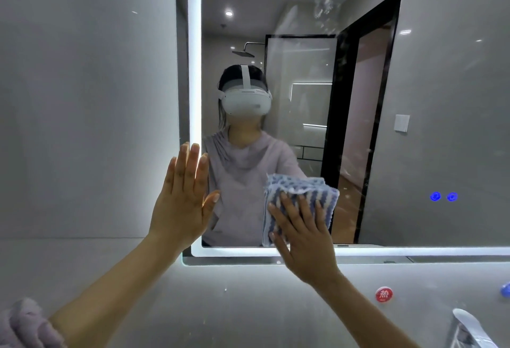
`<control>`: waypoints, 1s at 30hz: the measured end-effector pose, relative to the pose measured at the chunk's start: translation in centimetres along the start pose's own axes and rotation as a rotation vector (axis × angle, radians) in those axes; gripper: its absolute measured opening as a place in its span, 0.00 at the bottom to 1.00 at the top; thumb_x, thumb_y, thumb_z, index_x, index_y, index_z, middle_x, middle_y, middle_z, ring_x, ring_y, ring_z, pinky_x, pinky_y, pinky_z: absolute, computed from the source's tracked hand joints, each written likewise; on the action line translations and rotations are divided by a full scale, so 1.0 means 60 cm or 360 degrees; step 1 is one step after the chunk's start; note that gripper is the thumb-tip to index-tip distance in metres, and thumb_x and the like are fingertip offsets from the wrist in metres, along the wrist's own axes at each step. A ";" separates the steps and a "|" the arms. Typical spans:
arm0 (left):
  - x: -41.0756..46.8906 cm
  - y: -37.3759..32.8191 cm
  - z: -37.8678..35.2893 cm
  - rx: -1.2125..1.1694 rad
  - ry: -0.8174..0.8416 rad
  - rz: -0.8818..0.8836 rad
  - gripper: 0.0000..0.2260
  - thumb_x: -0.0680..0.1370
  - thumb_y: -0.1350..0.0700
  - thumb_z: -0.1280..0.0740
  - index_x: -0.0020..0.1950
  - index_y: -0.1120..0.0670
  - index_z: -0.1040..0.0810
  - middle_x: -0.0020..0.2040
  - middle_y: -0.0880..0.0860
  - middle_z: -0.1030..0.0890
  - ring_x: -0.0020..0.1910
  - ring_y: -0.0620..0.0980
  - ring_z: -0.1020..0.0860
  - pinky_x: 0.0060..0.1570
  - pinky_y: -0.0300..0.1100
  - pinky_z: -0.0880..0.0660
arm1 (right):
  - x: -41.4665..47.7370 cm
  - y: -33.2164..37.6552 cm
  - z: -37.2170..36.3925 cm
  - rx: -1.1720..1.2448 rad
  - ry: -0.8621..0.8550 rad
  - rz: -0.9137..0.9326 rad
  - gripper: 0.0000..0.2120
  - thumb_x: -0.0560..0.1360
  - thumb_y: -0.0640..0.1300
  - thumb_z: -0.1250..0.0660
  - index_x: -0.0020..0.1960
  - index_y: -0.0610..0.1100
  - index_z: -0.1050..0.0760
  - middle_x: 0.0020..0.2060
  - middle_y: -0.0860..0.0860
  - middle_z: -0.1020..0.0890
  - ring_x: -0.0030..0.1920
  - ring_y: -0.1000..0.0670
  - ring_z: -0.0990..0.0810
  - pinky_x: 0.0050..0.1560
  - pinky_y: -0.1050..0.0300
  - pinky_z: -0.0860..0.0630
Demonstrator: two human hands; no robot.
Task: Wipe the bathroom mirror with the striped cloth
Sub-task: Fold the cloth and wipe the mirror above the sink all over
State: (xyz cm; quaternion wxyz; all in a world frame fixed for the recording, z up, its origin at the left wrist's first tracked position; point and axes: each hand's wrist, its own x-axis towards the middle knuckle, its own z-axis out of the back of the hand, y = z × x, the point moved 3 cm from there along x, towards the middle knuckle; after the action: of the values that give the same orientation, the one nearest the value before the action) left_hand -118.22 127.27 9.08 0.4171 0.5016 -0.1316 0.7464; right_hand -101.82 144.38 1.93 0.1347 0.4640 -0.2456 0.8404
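pressing blue-white striped cloth to lit-edged mirror, right hand flat — risking smudges from open left hand.

Top and right picture edges crop the mirror. Lower part of striped cloth hidden under right hand. Left hand covers a stretch of lit strip. Near right, faucet cropped. At right edge, blue object mostly cut off, unidentifiable. Two blue icons too small to read. Near left, sleeve cropped.
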 end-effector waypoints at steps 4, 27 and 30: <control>-0.002 0.000 -0.002 -0.0005 -0.0003 -0.0022 0.31 0.80 0.43 0.53 0.76 0.62 0.49 0.77 0.62 0.51 0.76 0.62 0.51 0.75 0.56 0.47 | 0.066 -0.038 0.033 -0.0046 0.0025 -0.0039 0.27 0.81 0.58 0.54 0.78 0.52 0.51 0.78 0.48 0.48 0.78 0.46 0.56 0.75 0.40 0.56; -0.001 -0.001 0.001 0.0009 0.0014 -0.0025 0.32 0.80 0.43 0.53 0.77 0.62 0.50 0.77 0.63 0.52 0.76 0.63 0.52 0.75 0.55 0.49 | 0.031 -0.032 0.025 0.0015 0.0027 -0.0108 0.27 0.82 0.57 0.53 0.78 0.50 0.52 0.79 0.50 0.55 0.78 0.43 0.55 0.76 0.42 0.62; -0.001 -0.002 0.002 -0.0003 0.0004 -0.0025 0.32 0.79 0.43 0.52 0.77 0.62 0.50 0.77 0.62 0.52 0.77 0.62 0.53 0.75 0.54 0.52 | -0.044 -0.019 -0.005 0.0009 0.0074 -0.0051 0.25 0.82 0.55 0.54 0.78 0.50 0.49 0.79 0.50 0.52 0.78 0.43 0.51 0.76 0.39 0.55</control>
State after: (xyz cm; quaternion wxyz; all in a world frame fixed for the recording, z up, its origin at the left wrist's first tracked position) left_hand -118.05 127.23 9.08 0.4236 0.5014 -0.1278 0.7435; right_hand -100.10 145.51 -0.09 0.1526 0.4485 -0.2326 0.8494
